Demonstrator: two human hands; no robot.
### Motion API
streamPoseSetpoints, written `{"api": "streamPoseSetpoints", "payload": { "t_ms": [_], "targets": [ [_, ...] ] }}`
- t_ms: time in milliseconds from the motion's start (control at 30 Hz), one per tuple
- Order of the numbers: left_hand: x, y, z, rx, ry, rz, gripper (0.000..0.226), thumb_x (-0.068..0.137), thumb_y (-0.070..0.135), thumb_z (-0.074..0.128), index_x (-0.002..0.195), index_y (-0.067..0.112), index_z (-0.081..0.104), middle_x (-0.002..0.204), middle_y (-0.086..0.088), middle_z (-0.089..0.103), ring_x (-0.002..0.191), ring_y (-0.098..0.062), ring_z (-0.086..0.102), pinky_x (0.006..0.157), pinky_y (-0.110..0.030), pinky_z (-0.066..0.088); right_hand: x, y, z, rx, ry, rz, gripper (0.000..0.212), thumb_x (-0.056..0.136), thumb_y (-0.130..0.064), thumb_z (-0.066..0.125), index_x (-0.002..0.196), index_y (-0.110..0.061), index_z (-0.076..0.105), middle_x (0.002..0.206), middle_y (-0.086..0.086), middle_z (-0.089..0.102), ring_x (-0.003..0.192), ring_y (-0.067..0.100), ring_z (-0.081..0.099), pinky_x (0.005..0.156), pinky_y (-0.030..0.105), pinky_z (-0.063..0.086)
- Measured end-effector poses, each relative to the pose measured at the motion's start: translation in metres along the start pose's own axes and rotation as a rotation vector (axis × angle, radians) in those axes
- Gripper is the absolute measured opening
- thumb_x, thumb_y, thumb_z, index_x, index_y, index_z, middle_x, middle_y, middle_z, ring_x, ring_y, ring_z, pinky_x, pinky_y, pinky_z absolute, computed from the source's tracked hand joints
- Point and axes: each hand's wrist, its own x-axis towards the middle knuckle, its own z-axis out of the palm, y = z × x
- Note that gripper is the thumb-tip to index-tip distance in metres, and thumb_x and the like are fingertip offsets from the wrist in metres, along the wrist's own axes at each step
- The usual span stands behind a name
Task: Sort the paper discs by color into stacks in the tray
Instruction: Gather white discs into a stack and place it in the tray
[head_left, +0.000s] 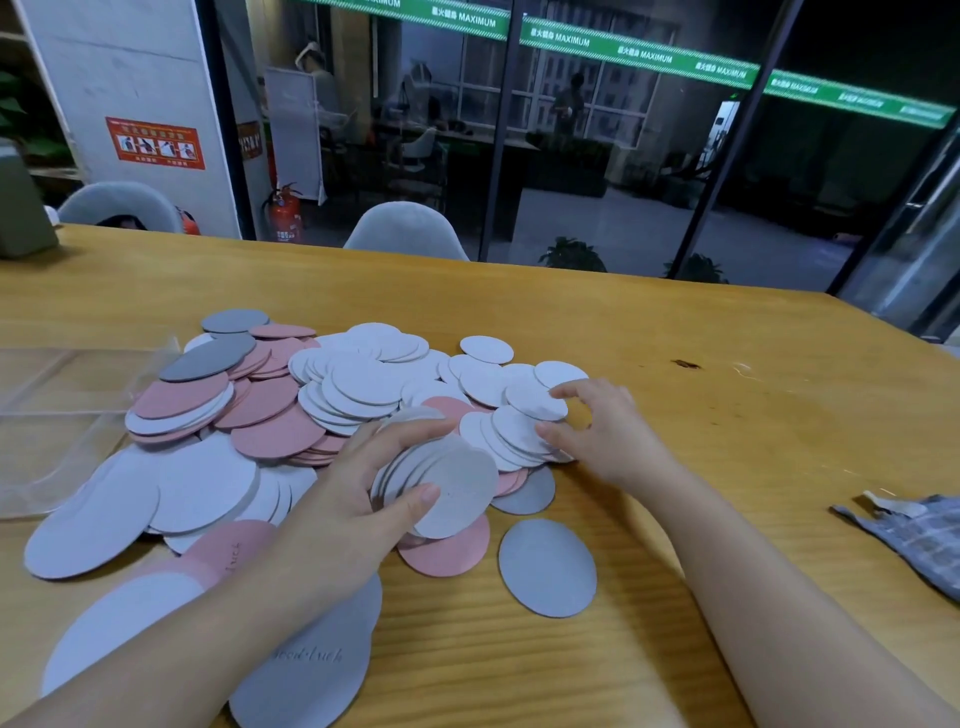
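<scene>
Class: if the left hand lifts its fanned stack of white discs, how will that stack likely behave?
The stack is already fanned, so discs will probably slide apart. Thin paper: likely light, slightly bendy. Left hand grips only its edges.

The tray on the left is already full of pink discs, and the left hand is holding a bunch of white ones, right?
Not quite. The head view shows the clear tray with no discs inside; the pink discs lie in the pile on the table beside it. The rest holds: the left hand does hold a bunch of white discs.
</scene>
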Motion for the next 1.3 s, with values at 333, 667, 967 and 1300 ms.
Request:
{"api": "streamPoseSetpoints", "payload": {
  "t_ms": [333, 667, 967, 1300],
  "targets": [
    [0.001, -0.003, -0.001, -0.081, -0.016, -0.016, 0.038, 0.079, 0.03, 0.063, 0.106, 0.058, 0.059, 0.116, 0.034, 0.049, 0.12, -0.002, 0.048, 0.094, -0.043, 0.051, 0.011, -0.012, 0.0, 0.021, -0.325, 0.028, 0.052, 0.074, -0.05, 0.072, 0.111, -0.018, 0.054, 0.101, -0.009, 0.053, 0.094, 0.014, 0.05, 0.073, 0.025, 0.038],
    [0.002, -0.006, -0.001, -0.126, 0.005, -0.065, 0.042, 0.088, 0.015, 0.065, 0.101, 0.054, 0.063, 0.115, 0.03, 0.051, 0.118, -0.011, 0.051, 0.08, -0.038, 0.057, -0.004, -0.013, -0.013, -0.015, -0.226, -0.016, 0.048, 0.071, -0.043, 0.077, 0.114, -0.027, 0.062, 0.114, -0.014, 0.059, 0.109, 0.004, 0.051, 0.088, 0.022, 0.041],
    [0.003, -0.008, -0.002, -0.131, -0.008, -0.069, 0.037, 0.08, 0.029, 0.066, 0.107, 0.054, 0.06, 0.117, 0.028, 0.053, 0.12, -0.014, 0.052, 0.097, -0.049, 0.047, -0.014, -0.023, -0.019, 0.045, 0.055, -0.261, 0.015, 0.094, -0.017, 0.053, 0.085, -0.025, 0.062, 0.088, -0.009, 0.058, 0.081, 0.003, 0.048, 0.069, 0.012, 0.036],
    [0.003, -0.005, 0.0, -0.115, 0.02, -0.058, 0.039, 0.075, 0.033, 0.061, 0.108, 0.054, 0.06, 0.119, 0.023, 0.057, 0.116, -0.016, 0.056, 0.1, -0.054, 0.044, -0.042, -0.038, -0.032, 0.362, -0.264, -0.293, 0.017, 0.096, -0.015, 0.049, 0.088, -0.008, 0.063, 0.075, -0.009, 0.05, 0.061, -0.004, 0.044, 0.06, 0.009, 0.036]
  ]
}}
